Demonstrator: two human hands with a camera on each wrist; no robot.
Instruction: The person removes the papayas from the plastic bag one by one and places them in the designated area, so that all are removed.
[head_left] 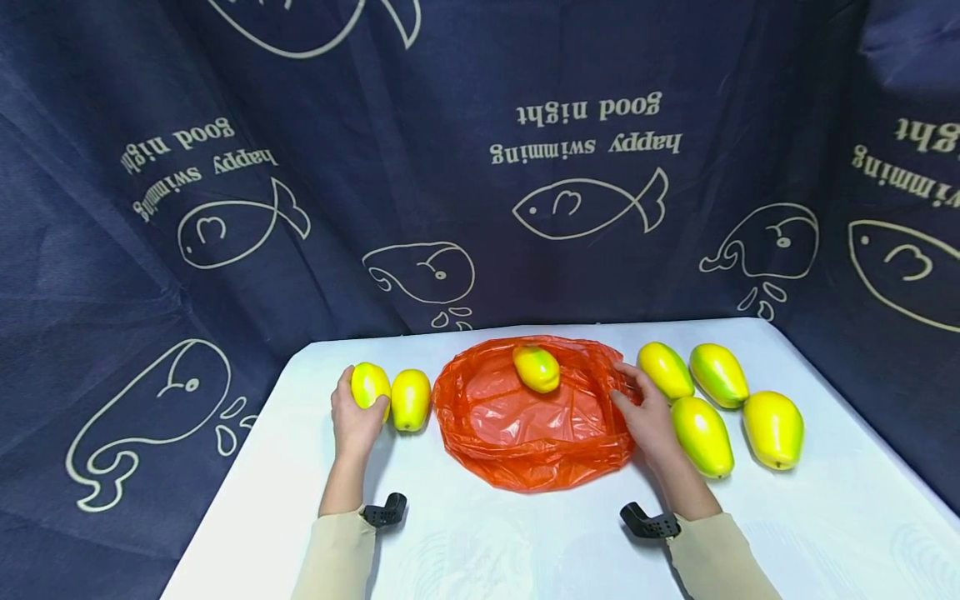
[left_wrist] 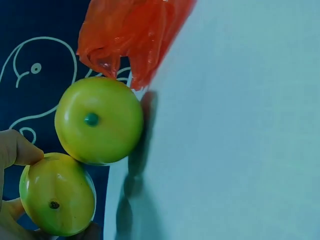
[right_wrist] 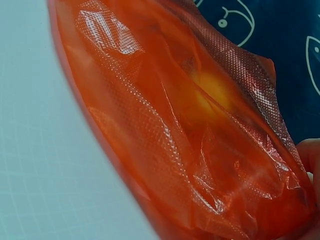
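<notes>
My left hand (head_left: 358, 421) grips a yellow-green papaya (head_left: 370, 385), thumb on one side and fingers round the other. A second papaya (head_left: 411, 400) stands right beside it; the left wrist view shows its green stem nub. In the middle lies a red plastic bag (head_left: 525, 475), its mouth spread wide. One papaya (head_left: 537, 369) rests inside the bag toward the back, and it shows through the film as a yellow patch (right_wrist: 215, 92) in the right wrist view. My right hand (head_left: 651, 418) holds the bag's right rim; its fingers are partly hidden.
Several papayas (head_left: 702, 437) lie grouped to the right of my right hand on the white table (head_left: 510, 542). Behind the table hangs a dark blue cloth (head_left: 465, 192) with fish and whale drawings. Black wrist mounts (head_left: 386, 510) stick out from both sleeves.
</notes>
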